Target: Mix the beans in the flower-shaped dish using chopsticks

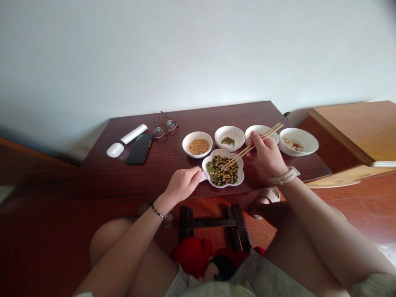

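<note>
The lobed white dish [241, 176] sits near the front edge of the worktop [161, 161], just before a row of four round white bowls [220, 143]; open room runs leftward to the black phone [139, 149]. Worktop: dark, grained wood. Dish contents: yellow, green and black beans [222, 175]. Left hand [182, 184]: fingers closed on the dish's handle [203, 177]. Right hand [266, 152]: fingers gripping slim, pale chopsticks [237, 157], tips at the beans.

Your light is soft and seems to come from the right, where the floor [365, 206] carries pale glare. The wall [198, 53] looks washed out, dimming toward a deeply shadowed lower left. Green glints mark the glasses [166, 129]. Your handled dish [241, 178] reads fairly clearly, while the frame's edges stretch and soften.
</note>
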Demonstrator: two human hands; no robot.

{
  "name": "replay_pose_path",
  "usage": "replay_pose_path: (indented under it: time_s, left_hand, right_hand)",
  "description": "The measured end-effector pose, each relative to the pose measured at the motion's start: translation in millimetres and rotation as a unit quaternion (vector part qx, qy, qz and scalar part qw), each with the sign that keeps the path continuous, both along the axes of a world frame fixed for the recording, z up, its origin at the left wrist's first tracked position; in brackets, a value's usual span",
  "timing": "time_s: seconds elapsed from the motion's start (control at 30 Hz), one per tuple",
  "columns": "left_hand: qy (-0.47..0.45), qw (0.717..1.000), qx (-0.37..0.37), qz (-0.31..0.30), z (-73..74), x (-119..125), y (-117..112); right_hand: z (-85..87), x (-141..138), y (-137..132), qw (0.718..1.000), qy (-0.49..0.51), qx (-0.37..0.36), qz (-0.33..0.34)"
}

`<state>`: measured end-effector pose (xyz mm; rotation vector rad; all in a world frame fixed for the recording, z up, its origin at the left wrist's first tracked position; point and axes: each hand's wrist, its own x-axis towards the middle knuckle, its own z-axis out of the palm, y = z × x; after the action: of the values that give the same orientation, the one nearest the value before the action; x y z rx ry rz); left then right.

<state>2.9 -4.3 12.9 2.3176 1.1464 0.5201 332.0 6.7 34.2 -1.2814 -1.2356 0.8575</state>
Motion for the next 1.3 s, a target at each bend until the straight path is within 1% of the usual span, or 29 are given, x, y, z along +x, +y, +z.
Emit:
replay_pose_path:
  time_s: [0.2, 0.47, 0.67, 1.1, 1.3]
  left_hand:
    - [-0.002, 1.000, -0.001, 0.002, -1.7, -0.4, 0.2]
    - [-0.002, 1.000, 0.000, 0.000, -4.3, -1.2, 1.1]
    - [-0.001, 1.000, 0.001, 0.001, -3.1, -0.9, 0.9]
    - [-0.003, 1.000, 0.001, 0.000, -2.5, -0.8, 0.5]
    - [-0.001, 1.000, -0.001, -0.001, -4.2, -1.2, 1.3]
  right_hand:
    - [-4.9, 7.0, 4.5, 1.000, -0.003, 0.002, 0.007]
    - [-3.9, 5.9, 2.9, 1.000, -0.013, 0.009, 0.001]
    - [-4.5, 8.5, 2.5, 1.000, -0.020, 0.018, 0.002]
    - [1.7, 7.2, -1.7, 0.997, -0.061, 0.045, -0.017]
    - [2.6, 5.9, -2.6, 0.997, -0.058, 0.047, -0.021]
